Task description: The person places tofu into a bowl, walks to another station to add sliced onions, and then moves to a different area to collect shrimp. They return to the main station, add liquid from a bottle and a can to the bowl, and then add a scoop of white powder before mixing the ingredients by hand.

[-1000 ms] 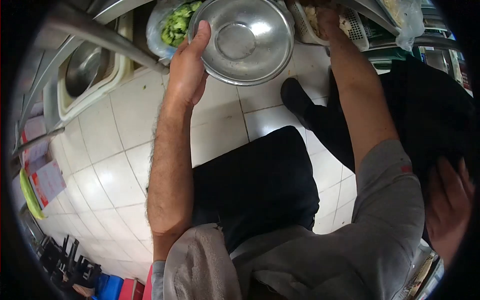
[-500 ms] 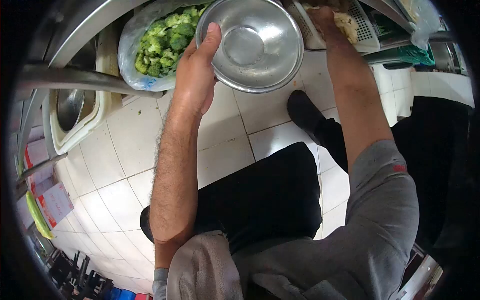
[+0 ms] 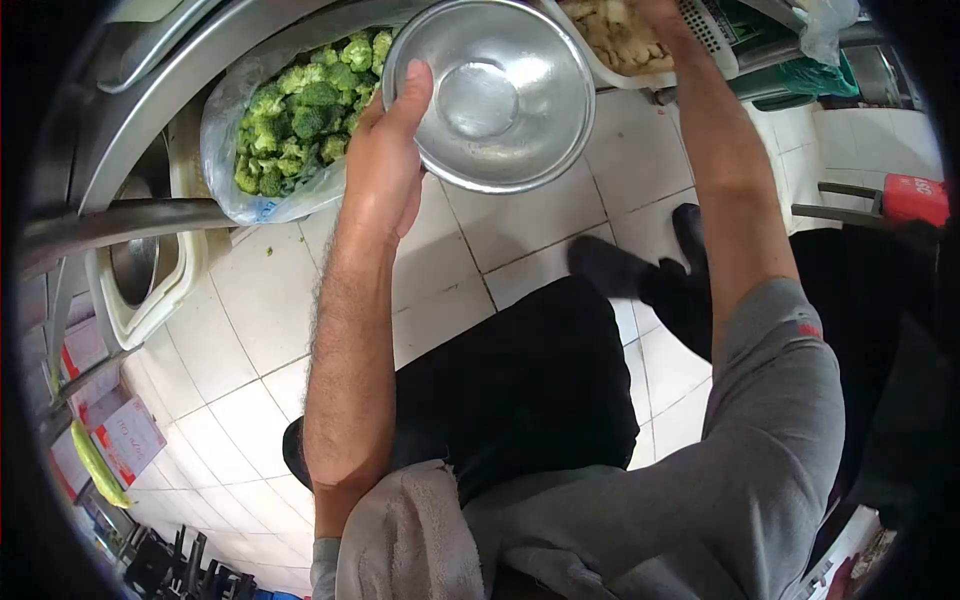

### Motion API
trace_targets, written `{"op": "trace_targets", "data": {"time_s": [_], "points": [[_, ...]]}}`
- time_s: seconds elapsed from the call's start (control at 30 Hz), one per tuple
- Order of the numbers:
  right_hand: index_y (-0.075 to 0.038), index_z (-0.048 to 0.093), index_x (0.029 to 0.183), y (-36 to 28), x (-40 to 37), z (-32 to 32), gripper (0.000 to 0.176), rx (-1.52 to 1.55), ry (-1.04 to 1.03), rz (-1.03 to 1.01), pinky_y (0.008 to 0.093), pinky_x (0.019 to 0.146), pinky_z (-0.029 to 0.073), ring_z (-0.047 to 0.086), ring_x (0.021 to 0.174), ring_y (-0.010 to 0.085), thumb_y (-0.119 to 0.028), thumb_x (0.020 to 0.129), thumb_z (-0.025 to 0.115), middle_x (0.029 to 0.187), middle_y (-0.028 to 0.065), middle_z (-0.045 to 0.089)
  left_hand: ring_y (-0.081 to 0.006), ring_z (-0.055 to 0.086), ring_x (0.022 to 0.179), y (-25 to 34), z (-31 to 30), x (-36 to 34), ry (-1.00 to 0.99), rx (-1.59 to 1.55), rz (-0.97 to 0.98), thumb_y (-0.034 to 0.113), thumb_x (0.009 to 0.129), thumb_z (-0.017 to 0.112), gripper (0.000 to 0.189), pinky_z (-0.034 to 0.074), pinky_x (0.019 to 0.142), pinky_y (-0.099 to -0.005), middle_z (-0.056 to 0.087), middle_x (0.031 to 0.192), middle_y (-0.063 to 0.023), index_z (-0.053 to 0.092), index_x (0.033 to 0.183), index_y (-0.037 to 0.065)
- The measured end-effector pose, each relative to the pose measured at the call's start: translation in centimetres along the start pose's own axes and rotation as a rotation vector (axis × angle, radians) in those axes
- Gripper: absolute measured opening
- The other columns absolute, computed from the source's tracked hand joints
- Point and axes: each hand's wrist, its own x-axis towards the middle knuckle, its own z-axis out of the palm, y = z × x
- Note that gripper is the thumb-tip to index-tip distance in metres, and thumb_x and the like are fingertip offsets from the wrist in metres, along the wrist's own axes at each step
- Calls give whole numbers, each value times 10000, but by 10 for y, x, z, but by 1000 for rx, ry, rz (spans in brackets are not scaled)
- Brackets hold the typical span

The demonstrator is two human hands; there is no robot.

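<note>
My left hand [image 3: 390, 150] grips the rim of a shiny metal bowl [image 3: 545, 130], thumb over the inside edge and fingers under it. The bowl tilts toward me, its bare bottom showing. Just left of it, a clear plastic bag [image 3: 222, 160] holds cut broccoli florets [image 3: 310, 115]. At the top edge, my right hand [image 3: 660, 12] is over a white perforated basket [image 3: 722, 62] of pale, cream-coloured pieces [image 3: 615, 38]. The fingers of that hand are blurred and partly out of frame.
A metal rail [image 3: 130, 228] runs below the bag at left, beside a white tub [image 3: 135, 325] holding a metal vessel. Another person's dark shoe [image 3: 605, 265] stands on the tiled floor [image 3: 430, 250]. Boxes [image 3: 130, 440] lie at lower left; a red object [image 3: 912, 198] is at right.
The right hand has shifted slightly up and right, uncovering more of the pale pieces. The bowl stays in my left hand, while the view has turned a little and the other person's feet have moved.
</note>
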Motion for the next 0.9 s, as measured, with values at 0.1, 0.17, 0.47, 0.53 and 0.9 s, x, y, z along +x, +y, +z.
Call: {"op": "trace_targets", "data": {"time_s": [0.1, 0.17, 0.47, 0.53, 0.9], "points": [[-20, 647, 944, 3, 8, 46, 230, -971, -273, -258, 340, 776, 447, 574, 840, 242, -179, 823, 533, 878, 131, 628, -258, 443, 1122, -8, -1, 3, 7, 33, 13, 442, 861, 497, 681, 332, 955, -360, 463, 1186, -232, 340, 1260, -87], [-37, 654, 926, -1, 12, 60, 215, -941, -297, -167, 352, 788, 447, 576, 858, 252, -180, 805, 547, 894, 138, 628, -265, 434, 1132, -10, -1, 4, 35, 72, 21, 452, 860, 494, 689, 321, 964, -364, 460, 1188, -239, 342, 1259, -88], [-31, 580, 1053, -8, -9, 63, 280, -1134, -337, -81, 400, 845, 434, 550, 959, 306, -172, 813, 546, 1038, 161, 590, -286, 356, 1197, -14, 4, 7, 18, 104, 24, 484, 847, 495, 715, 230, 1017, -410, 414, 1239, -250, 342, 1275, -67], [-38, 570, 1088, 61, 41, 73, 311, 615, -171, 428, 390, 855, 427, 545, 973, 291, -194, 819, 554, 1063, 150, 585, -289, 335, 1213, -15, 4, 9, 10, 94, -19, 483, 845, 498, 710, 216, 1025, -403, 401, 1255, -245, 338, 1287, -49], [-6, 545, 1130, -60, -53, 0, 359, -346, 169, -555, 304, 806, 452, 574, 920, 248, -181, 818, 581, 1029, 132, 599, -292, 330, 1218, -18, 2, 7, -20, 85, -25, 490, 843, 499, 729, 212, 1026, -395, 385, 1276, -238, 324, 1291, -57]]}}
